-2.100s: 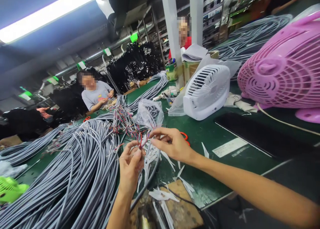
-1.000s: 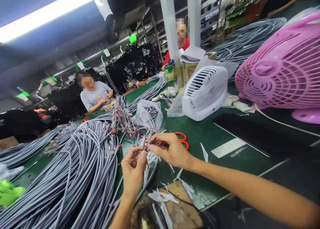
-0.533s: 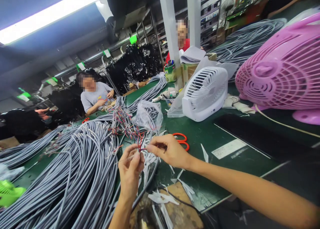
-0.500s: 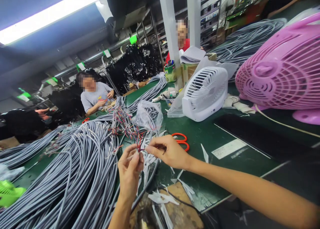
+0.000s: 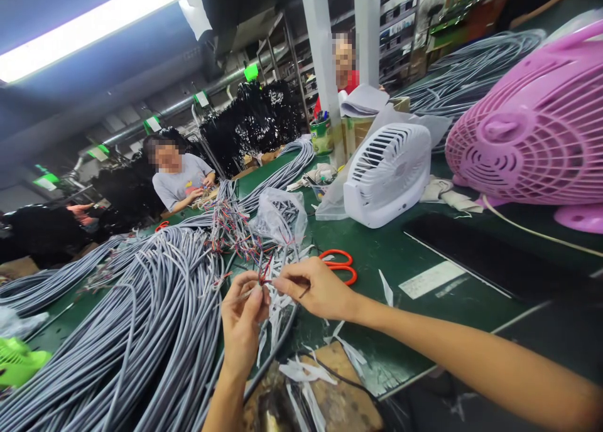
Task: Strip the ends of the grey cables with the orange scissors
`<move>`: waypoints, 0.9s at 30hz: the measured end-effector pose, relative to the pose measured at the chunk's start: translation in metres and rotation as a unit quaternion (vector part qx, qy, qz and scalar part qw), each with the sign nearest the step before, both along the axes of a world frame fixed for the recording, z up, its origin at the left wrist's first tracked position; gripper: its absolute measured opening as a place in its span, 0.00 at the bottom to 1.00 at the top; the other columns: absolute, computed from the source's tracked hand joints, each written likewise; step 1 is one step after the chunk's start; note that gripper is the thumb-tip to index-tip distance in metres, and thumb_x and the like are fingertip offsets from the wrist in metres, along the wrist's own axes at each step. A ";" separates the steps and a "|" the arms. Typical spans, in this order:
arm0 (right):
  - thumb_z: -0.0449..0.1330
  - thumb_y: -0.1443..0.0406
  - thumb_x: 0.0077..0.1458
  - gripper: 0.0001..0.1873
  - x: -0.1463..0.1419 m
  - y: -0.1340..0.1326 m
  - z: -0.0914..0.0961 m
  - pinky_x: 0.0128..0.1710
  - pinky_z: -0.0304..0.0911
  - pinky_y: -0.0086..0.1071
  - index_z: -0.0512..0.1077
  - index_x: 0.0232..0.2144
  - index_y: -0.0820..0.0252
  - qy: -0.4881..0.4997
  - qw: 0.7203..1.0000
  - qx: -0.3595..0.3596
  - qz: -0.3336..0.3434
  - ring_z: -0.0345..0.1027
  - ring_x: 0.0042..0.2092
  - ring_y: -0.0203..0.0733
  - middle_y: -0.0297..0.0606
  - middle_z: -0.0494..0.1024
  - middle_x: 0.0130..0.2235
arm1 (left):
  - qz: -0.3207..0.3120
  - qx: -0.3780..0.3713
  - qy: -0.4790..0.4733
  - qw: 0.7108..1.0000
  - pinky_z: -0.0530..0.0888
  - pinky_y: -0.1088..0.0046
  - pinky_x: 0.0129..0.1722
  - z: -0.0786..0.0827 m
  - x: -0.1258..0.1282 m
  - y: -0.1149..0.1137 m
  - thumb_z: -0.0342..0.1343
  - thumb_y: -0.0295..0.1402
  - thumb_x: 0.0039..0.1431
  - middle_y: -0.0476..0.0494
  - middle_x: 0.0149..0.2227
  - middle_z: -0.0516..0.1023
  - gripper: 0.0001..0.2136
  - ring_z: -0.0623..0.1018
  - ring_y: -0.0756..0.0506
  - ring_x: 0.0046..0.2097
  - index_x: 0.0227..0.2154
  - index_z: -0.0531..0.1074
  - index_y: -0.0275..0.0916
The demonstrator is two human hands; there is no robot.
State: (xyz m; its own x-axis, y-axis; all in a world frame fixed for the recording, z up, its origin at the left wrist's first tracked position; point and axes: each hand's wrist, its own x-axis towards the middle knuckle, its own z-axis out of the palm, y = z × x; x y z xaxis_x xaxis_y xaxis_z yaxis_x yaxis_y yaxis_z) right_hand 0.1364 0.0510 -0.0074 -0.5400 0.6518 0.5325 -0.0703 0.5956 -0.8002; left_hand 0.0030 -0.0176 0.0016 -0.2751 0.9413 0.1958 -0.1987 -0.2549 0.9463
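My left hand (image 5: 245, 316) is closed, thumb against fingers, on the stripped end of a grey cable, where thin red and dark wires (image 5: 264, 274) stick up. Close beside it, my right hand (image 5: 318, 287) pinches a dark wire from that end, and a short brown tip shows below its fingers. A large bundle of grey cables (image 5: 141, 313) lies to the left of my hands. Just beyond them is a heap of stripped cable ends (image 5: 230, 228) with coloured wires. Orange-handled scissors (image 5: 340, 265) lie behind my right hand.
A white fan (image 5: 389, 174) and a larger pink fan (image 5: 522, 130) stand on the green table at right, behind a dark flat panel (image 5: 475, 259). A plastic bag (image 5: 281, 213) sits ahead. White strips (image 5: 308, 372) litter the front edge. Co-workers sit across the table.
Both hands stay nearly in place at the cable end. My right hand has shifted very slightly left, and the brown wire tip below its fingers shows more.
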 end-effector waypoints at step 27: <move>0.56 0.63 0.47 0.10 0.006 -0.008 0.005 0.17 0.45 0.23 0.70 0.22 0.64 0.090 0.993 -0.071 -0.024 0.48 0.19 0.27 0.30 0.65 0.18 | 0.078 -0.018 0.150 0.985 0.51 0.81 0.15 -0.006 0.011 -0.004 0.58 0.45 0.48 0.57 0.14 0.57 0.14 0.54 0.56 0.17 0.27 0.72 0.37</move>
